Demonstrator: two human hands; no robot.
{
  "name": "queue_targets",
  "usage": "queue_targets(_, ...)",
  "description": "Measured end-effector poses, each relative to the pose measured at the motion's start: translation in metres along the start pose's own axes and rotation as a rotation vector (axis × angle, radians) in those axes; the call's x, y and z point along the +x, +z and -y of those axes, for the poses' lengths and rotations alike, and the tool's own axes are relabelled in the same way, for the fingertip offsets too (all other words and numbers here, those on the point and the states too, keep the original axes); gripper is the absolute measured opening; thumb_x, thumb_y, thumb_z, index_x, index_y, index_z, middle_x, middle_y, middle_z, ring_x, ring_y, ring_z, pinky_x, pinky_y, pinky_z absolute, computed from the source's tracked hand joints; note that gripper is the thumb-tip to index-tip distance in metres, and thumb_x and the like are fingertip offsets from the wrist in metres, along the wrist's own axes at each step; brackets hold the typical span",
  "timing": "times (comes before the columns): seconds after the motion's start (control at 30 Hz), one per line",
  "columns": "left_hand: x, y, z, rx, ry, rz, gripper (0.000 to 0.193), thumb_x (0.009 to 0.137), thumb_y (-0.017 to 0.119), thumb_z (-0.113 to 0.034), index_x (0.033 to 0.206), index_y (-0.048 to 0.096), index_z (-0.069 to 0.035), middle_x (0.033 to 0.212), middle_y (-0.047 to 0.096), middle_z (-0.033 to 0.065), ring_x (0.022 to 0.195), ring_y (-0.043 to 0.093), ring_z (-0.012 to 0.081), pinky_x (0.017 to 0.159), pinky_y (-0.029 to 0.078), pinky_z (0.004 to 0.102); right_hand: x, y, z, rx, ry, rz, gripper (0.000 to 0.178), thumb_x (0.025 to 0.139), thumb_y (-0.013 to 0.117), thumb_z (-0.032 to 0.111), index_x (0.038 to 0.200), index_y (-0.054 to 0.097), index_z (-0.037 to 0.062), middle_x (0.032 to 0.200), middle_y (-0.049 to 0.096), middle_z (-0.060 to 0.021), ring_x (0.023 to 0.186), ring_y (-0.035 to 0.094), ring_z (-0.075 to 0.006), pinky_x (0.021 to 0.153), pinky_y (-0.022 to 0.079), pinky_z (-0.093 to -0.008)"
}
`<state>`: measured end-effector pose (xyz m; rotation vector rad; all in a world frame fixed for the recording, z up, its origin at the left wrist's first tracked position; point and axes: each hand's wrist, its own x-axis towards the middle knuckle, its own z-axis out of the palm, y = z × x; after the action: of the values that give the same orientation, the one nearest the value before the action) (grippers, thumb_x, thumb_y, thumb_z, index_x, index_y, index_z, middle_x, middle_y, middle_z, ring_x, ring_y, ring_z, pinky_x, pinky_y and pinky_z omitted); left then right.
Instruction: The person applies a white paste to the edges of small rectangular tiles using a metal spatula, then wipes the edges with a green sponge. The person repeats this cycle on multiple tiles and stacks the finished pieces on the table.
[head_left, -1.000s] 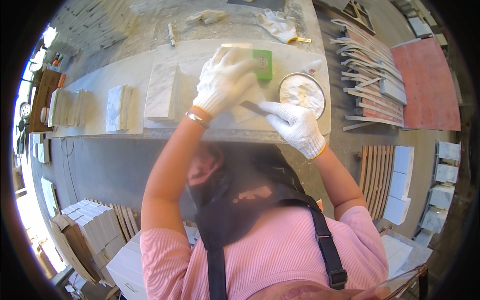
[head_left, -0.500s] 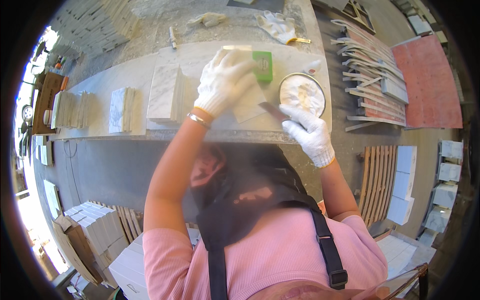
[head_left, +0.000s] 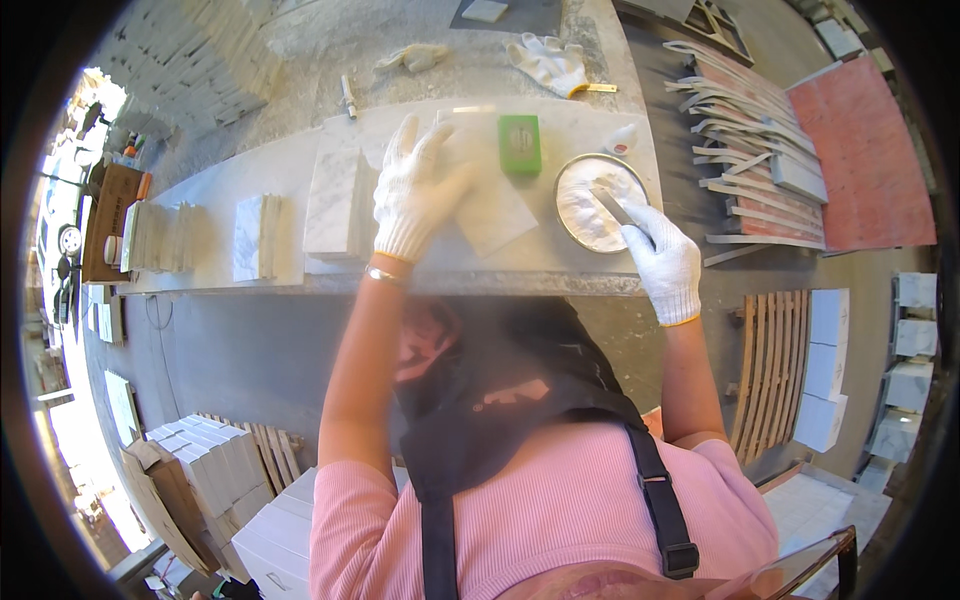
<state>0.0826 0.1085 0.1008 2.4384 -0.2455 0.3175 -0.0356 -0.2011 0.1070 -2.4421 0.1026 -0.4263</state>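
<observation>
My right hand (head_left: 664, 258), in a white knit glove, grips a putty knife (head_left: 613, 209). Its blade rests in the white paste (head_left: 585, 190) inside a round tin (head_left: 560, 212). My left hand (head_left: 412, 200), gloved too, is open with its fingers stretched, over the worktop beside a stack of marble tiles (head_left: 333, 205). A pale thin tile (head_left: 500, 225) lies just right of it, partly blurred. Beyond that tile stands a green block (head_left: 520, 146). A small white bottle (head_left: 622, 140) lies behind the tin.
Smaller tile stacks (head_left: 256, 238) line the bench at left. Loose gloves (head_left: 548, 65) and a marker-like stick (head_left: 348, 97) lie at the back. Right of the bench, pale strips (head_left: 740, 150) lie on a red surface. Wooden slats (head_left: 768, 370) and white boxes (head_left: 828, 345) stand lower right.
My right hand has moved right, bringing the putty knife from the tin's near left edge into the paste. My left hand has shifted left, away from the green block, and its fingers have spread.
</observation>
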Motion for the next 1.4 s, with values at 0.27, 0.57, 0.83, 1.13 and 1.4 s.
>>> queue_targets(0.27, -0.002, 0.017, -0.019, 0.224, 0.141, 0.025, 0.058, 0.087, 0.073, -0.049, 0.138, 0.065, -0.021, 0.160, 0.042, 0.0230, 0.146, 0.035, 0.0537, 0.115, 0.034, 0.0646, 0.017, 0.001, 0.001, -0.451, 0.044, 0.278, 0.024, 0.094, 0.069, 0.031, 0.114, 0.077, 0.0207, 0.104, 0.076, -0.0108, 0.088, 0.073, -0.0315, 0.078, 0.058, -0.0443)
queue_targets(0.57, 0.005, 0.017, -0.022, 0.220, 0.269, 0.152, 0.045, 0.093, 0.066, -0.049, 0.133, 0.067, -0.029, 0.156, 0.048, 0.0191, 0.147, 0.033, 0.0516, 0.116, 0.030, 0.0644, 0.020, -0.006, -0.004, -0.410, -0.192, 0.046, 0.032, 0.093, 0.071, 0.035, 0.121, 0.075, 0.0199, 0.116, 0.072, -0.0077, 0.106, 0.067, -0.0320, 0.090, 0.056, -0.0446)
queue_targets(0.83, 0.013, 0.019, -0.011, 0.077, 0.425, 0.077, 0.031, 0.091, 0.068, -0.037, 0.120, 0.073, -0.026, 0.143, 0.057, 0.0141, 0.136, 0.045, 0.0442, 0.110, 0.037, 0.0593, 0.144, 0.088, 0.056, -0.406, -0.220, 0.515, 0.059, 0.094, 0.066, 0.048, 0.147, 0.055, 0.0250, 0.156, 0.047, -0.0168, 0.128, 0.060, -0.0410, 0.102, 0.053, -0.0482)
queue_targets(1.13, 0.007, 0.018, -0.015, 0.062, 0.471, -0.092, 0.025, 0.086, 0.072, -0.033, 0.108, 0.076, -0.022, 0.137, 0.062, 0.0110, 0.128, 0.051, 0.0333, 0.103, 0.040, 0.0520, 0.182, 0.154, 0.033, -0.503, -0.133, 0.828, 0.073, 0.090, 0.068, 0.053, 0.155, 0.045, 0.0273, 0.170, 0.024, -0.0208, 0.137, 0.054, -0.0435, 0.110, 0.048, -0.0494)
queue_targets(1.4, 0.006, 0.012, -0.016, 0.028, 0.406, 0.052, 0.029, 0.092, 0.067, -0.034, 0.119, 0.073, -0.026, 0.143, 0.058, 0.0105, 0.134, 0.047, 0.0375, 0.113, 0.036, 0.0526, 0.174, 0.173, 0.016, -0.521, -0.269, 0.592, 0.049, 0.086, 0.077, 0.041, 0.123, 0.069, 0.0101, 0.124, 0.070, -0.0215, 0.113, 0.068, -0.0402, 0.095, 0.055, -0.0460)
